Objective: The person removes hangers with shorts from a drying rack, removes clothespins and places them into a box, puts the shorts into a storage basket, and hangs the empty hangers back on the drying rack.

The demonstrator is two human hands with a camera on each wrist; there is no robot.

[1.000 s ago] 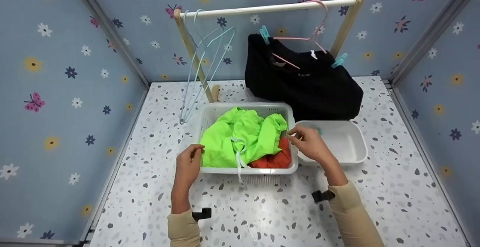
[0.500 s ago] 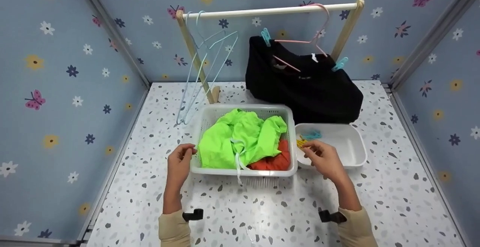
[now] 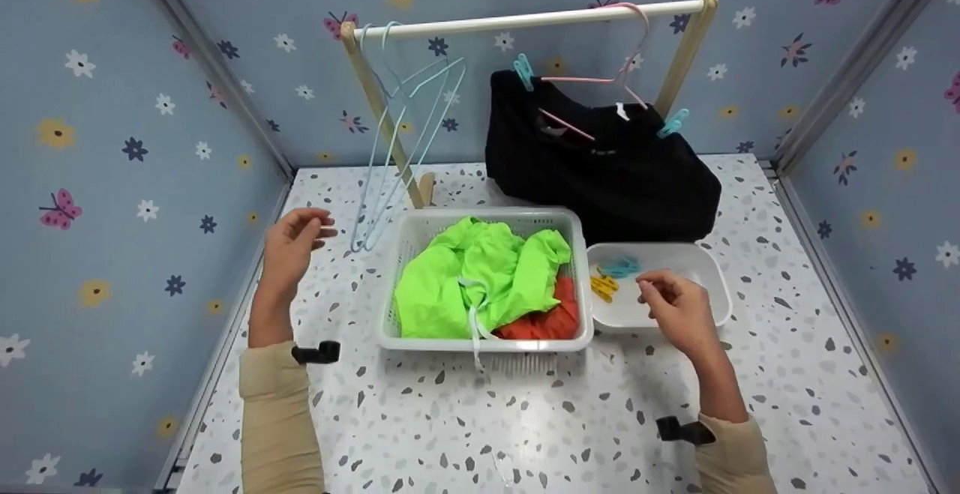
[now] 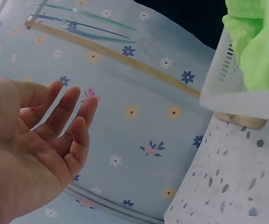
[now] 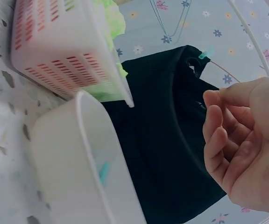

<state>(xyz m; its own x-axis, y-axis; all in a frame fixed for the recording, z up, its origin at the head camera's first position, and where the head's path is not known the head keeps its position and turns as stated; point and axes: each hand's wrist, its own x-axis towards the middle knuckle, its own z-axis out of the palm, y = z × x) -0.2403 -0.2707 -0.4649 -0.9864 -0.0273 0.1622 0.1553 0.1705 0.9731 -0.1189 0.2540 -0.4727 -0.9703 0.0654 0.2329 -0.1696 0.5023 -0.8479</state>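
My left hand [image 3: 291, 243] hovers left of the laundry basket, fingers loosely bent; in the left wrist view its palm [image 4: 36, 144] holds nothing. Over the white bin [image 3: 701, 276] is my right hand [image 3: 684, 310], its fingers relaxed and nothing visible between them. Yellow clothespins [image 3: 603, 288] and blue clothespins [image 3: 619, 266] lie in that bin's left end. Bright green clothing [image 3: 480, 276] with a white drawstring fills the white basket [image 3: 487, 345], and a red-orange cloth [image 3: 551, 320] shows beneath it. Two pale blue hangers [image 3: 397, 134] hang nearest my left hand.
Behind the basket stands a wooden rack with a white rail [image 3: 525, 20]. A black garment [image 3: 600, 172] hangs there from a pink hanger [image 3: 577, 79], fastened by blue clothespins [image 3: 673, 123]. Flowered panels [image 3: 112, 202] enclose the speckled tabletop [image 3: 487, 419] at the back and sides.
My left hand has left the basket's edge and moved left and up. My right hand has moved right from the basket's rim to over the bin, uncovering the clothespins.
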